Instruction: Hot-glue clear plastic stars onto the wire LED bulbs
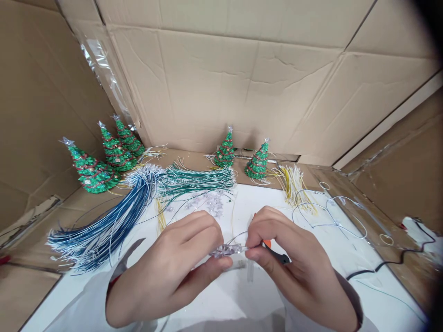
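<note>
Between thumb and fingers, my left hand [180,267] pinches a clear plastic star [226,250] over the white table. My right hand [294,258] is closed at the star's right side, its thumb and forefinger pinching thin wire [239,236] there. The fingertips cover part of the wire and the star's left end. Partly hidden behind my right hand is an orange and black tool [277,254]; its kind I cannot make out. A small translucent stick [250,271] lies below the hands. More clear stars [211,203] are heaped on the table beyond my left hand.
Bundles of blue-white wires [107,226], green-white wires [197,180] and yellow-white wires [294,184] lie around the back. Several green beaded Christmas trees [92,170] stand along the cardboard wall [224,83]. Loose wire loops [346,216] and a black cable [377,267] are on the right.
</note>
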`<move>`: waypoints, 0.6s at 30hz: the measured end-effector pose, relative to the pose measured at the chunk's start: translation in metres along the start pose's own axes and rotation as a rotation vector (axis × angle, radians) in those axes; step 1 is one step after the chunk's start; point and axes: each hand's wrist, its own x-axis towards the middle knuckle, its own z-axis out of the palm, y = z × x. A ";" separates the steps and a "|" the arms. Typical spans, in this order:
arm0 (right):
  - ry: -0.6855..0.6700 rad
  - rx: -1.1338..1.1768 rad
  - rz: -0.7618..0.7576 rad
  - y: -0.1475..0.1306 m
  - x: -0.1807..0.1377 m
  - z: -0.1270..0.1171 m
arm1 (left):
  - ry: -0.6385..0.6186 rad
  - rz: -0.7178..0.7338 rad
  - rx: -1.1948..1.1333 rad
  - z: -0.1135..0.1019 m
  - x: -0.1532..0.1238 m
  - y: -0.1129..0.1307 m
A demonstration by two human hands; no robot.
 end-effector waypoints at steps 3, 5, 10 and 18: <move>0.000 0.005 -0.007 -0.001 0.001 0.000 | -0.007 0.002 -0.007 0.000 0.000 0.000; -0.002 0.002 -0.005 0.000 0.002 0.000 | -0.006 0.002 -0.006 -0.001 0.001 0.000; 0.000 -0.005 -0.005 0.000 0.002 0.001 | -0.009 -0.004 0.000 -0.001 0.003 0.001; 0.086 0.014 -0.049 0.002 -0.001 0.000 | 0.035 0.006 0.004 -0.001 -0.001 0.001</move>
